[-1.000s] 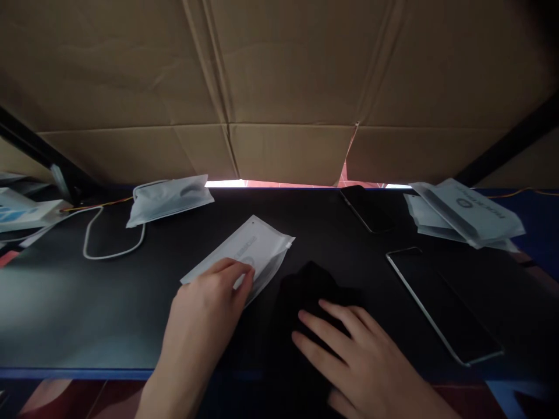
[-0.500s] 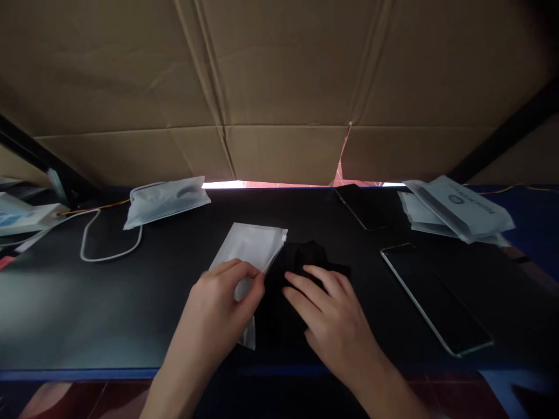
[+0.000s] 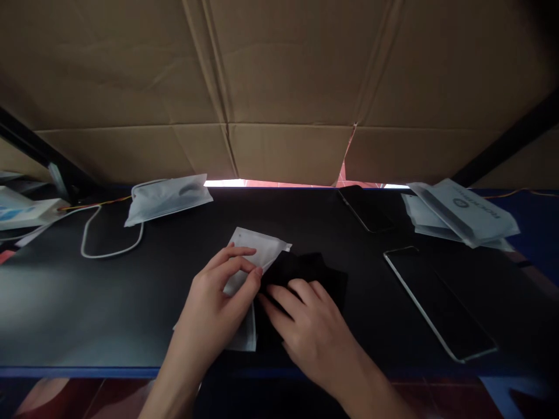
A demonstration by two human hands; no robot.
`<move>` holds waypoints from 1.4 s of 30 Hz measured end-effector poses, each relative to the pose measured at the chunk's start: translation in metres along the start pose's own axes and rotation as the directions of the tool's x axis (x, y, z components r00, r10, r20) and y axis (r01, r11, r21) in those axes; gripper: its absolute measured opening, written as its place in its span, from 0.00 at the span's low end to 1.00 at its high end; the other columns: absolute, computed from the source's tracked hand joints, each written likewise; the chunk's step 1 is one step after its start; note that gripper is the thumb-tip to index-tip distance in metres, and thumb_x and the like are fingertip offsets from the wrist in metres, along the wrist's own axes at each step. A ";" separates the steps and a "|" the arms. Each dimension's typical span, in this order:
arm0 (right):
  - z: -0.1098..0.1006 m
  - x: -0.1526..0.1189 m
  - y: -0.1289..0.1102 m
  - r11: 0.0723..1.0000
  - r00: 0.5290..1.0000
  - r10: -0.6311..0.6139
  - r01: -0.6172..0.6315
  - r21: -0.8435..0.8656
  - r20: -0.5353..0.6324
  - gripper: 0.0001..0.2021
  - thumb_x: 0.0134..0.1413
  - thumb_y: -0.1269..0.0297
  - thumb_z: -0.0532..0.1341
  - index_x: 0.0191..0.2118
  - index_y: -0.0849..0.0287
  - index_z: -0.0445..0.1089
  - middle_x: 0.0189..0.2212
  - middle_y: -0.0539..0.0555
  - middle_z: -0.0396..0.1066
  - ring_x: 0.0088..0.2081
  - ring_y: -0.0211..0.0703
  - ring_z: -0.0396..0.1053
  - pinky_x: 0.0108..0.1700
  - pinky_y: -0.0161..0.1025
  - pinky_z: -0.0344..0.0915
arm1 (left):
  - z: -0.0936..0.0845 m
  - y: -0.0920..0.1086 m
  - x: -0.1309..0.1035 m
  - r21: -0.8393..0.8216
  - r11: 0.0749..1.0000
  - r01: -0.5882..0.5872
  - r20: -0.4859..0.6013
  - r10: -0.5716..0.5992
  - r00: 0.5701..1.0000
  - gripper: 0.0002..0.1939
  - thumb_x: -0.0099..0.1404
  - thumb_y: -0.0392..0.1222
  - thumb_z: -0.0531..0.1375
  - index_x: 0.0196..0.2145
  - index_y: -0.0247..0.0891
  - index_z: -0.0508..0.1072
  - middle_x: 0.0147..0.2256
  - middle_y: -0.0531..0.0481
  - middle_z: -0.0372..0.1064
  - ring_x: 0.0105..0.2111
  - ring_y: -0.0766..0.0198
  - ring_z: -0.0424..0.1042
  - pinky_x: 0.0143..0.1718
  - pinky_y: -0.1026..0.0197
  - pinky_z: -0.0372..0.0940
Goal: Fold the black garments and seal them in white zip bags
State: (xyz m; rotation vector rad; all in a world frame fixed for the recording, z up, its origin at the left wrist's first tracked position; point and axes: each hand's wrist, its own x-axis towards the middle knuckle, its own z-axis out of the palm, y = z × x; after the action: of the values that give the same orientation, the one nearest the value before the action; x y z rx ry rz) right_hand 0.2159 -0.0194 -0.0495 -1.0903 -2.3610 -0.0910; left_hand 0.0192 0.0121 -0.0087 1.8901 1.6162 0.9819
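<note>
White pouch (image 3: 264,245): left hand (image 3: 220,288) pinched its edge.
Right hand (image 3: 303,317) lay on black cloth (image 3: 310,265), grip unclear; I judged bunching could jam the slider (image 3: 287,247).

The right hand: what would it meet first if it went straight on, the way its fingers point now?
Past the black item under the right hand, likely the left hand, at its thumb; depth is unclear.

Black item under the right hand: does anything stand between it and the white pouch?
No separate object visibly does: the black item lies beside the white pouch. Only the left hand and right hand have fingertips in between.
</note>
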 end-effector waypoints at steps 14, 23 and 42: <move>-0.012 0.024 0.000 0.966 0.969 0.193 -0.215 0.144 0.154 0.08 0.61 0.75 0.68 0.44 0.56 0.79 0.44 0.51 0.82 0.47 0.49 0.73 0.48 0.46 0.75 | -0.012 -0.014 -0.019 0.133 0.977 -0.167 0.273 0.126 0.954 0.22 0.81 0.58 0.54 0.63 0.55 0.80 0.76 0.50 0.59 0.79 0.35 0.46 0.70 0.23 0.59; -0.031 0.005 0.012 0.919 0.942 -0.041 -0.095 0.382 0.332 0.13 0.71 0.72 0.61 0.55 0.52 0.77 0.61 0.46 0.79 0.70 0.48 0.64 0.72 0.48 0.61 | -0.013 -0.046 -0.012 0.279 0.913 -0.297 0.393 0.174 0.903 0.31 0.84 0.57 0.49 0.79 0.62 0.47 0.78 0.50 0.50 0.79 0.36 0.40 0.71 0.14 0.37; -0.024 0.009 0.014 0.912 0.937 -0.001 -0.143 0.385 0.350 0.10 0.75 0.65 0.60 0.53 0.54 0.79 0.59 0.51 0.79 0.68 0.48 0.65 0.73 0.49 0.62 | -0.003 -0.036 -0.016 0.234 0.882 -0.409 0.448 0.275 0.850 0.45 0.80 0.71 0.44 0.81 0.54 0.28 0.80 0.43 0.41 0.80 0.34 0.37 0.72 0.15 0.34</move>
State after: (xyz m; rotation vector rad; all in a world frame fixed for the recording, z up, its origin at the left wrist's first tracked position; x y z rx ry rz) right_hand 0.2318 -0.0104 -0.0273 -1.0444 -2.4738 0.6425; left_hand -0.0075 0.0036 -0.0371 2.4771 1.2653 0.4088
